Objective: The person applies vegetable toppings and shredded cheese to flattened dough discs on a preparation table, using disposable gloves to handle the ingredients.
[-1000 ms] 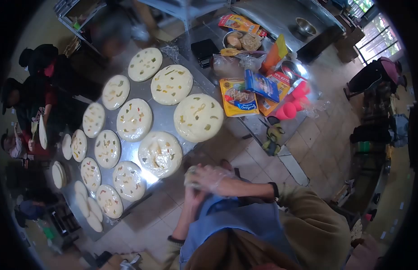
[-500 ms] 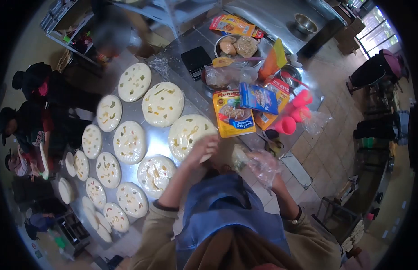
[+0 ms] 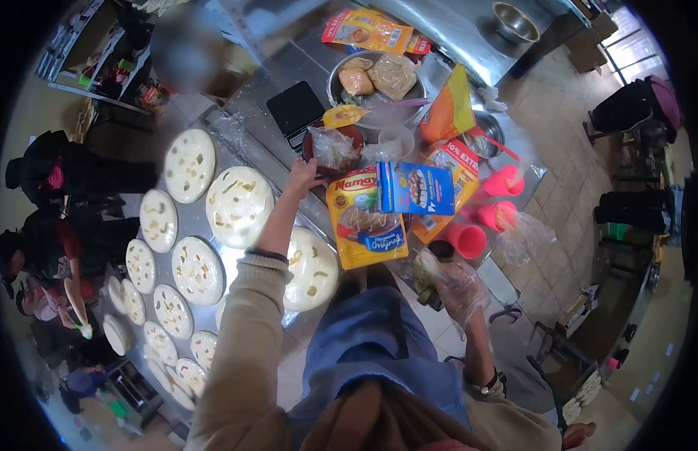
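My left hand (image 3: 300,180) is stretched forward, its fingers closed at the near rim of a reddish-brown bowl (image 3: 351,162). A crumpled clear plastic bag (image 3: 332,148) lies inside that bowl. Clear plastic covers my right hand (image 3: 462,292), which is closed on a small clear bag of green strips (image 3: 426,279) beside the table's near edge. Between my hands lie a yellow mayonnaise pouch (image 3: 364,225) and a blue packet (image 3: 415,188). Left of my left arm, round flat doughs (image 3: 240,207) topped with coloured strips rest on the metal table.
A black scale (image 3: 295,109) stands left of a metal bowl (image 3: 335,84) holding bagged food. Pink cups (image 3: 469,240) line the right edge near an upright orange pouch (image 3: 448,105). Other people (image 3: 56,173) stand across the table at the left; one holds a flat dough.
My left hand has gone from the edge of a dough forward to the brown bowl. My right hand still holds the small bag, slightly lower and to the right. The view has shifted.
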Demonstrator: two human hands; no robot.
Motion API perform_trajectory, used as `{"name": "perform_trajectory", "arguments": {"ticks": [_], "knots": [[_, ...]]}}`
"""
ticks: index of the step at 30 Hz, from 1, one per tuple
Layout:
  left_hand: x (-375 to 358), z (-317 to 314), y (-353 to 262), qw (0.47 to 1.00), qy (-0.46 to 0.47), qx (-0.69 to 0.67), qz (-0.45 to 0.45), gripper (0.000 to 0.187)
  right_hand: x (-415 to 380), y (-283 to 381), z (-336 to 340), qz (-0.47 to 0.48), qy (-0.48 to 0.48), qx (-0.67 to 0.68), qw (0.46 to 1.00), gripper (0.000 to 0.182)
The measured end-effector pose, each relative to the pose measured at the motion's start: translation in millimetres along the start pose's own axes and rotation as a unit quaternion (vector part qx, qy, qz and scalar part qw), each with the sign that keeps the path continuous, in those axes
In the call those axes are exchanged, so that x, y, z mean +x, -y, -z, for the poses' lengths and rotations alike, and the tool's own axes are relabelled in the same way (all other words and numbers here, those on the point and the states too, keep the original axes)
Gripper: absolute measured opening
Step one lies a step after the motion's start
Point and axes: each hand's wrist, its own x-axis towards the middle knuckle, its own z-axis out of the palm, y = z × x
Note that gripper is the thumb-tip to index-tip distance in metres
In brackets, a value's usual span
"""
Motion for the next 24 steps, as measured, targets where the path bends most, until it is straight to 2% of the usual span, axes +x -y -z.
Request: {"name": "perform_trajectory", "arguments": {"ticks": [3, 6, 8, 11, 14, 17, 18, 19, 20, 22, 24], "knots": [[4, -2, -2, 1.0, 0.022, -0.003, -0.015, 0.042, 19, -3, 6, 0.015, -0.004, 0.004, 1.0, 0.023], [-11, -6, -23, 0.999, 0.014, 0.042, 0.03, 0.035, 36, -4, 15, 0.023, -0.001, 0.02, 1.0, 0.024], [-7, 1, -21, 0.999, 0.0, 0.023, 0.04, 0.033, 49, 1, 26, 0.035, 0.019, 0.008, 0.999, 0.024], [-11, 20, -24, 0.999, 0.009, 0.012, 0.048, 0.03, 69, -2, 31, 0.118, 0.004, -0.037, 0.992, 0.022], [-39, 37, -36, 0.999, 0.011, 0.036, 0.028, 0.028, 90, 13, 40, 0.1, 0.04, -0.076, 0.991, 0.023], [-52, 67, -26, 0.997, -0.012, 0.081, 0.0, 0.029, 114, 31, 40, 0.065, 0.061, 0.002, 0.996, 0.025], [-61, 75, -24, 0.996, -0.032, 0.081, -0.005, 0.029, 124, 46, 44, 0.053, 0.089, -0.014, 0.995, 0.025], [-67, 85, -22, 0.995, -0.052, 0.081, -0.008, 0.029, 135, 59, 44, 0.084, 0.091, -0.023, 0.992, 0.025], [-50, 114, 6, 0.962, -0.089, 0.256, -0.024, 0.029, 146, 72, 42, 0.116, 0.093, -0.031, 0.988, 0.024], [-76, 128, 16, 0.962, -0.159, 0.204, -0.087, 0.032, 173, 75, 22, 0.208, 0.107, -0.07, 0.97, 0.024], [-119, 136, 16, 0.959, -0.2, 0.169, -0.105, 0.034, 198, 84, 0, 0.306, 0.073, -0.097, 0.944, 0.024]]}}
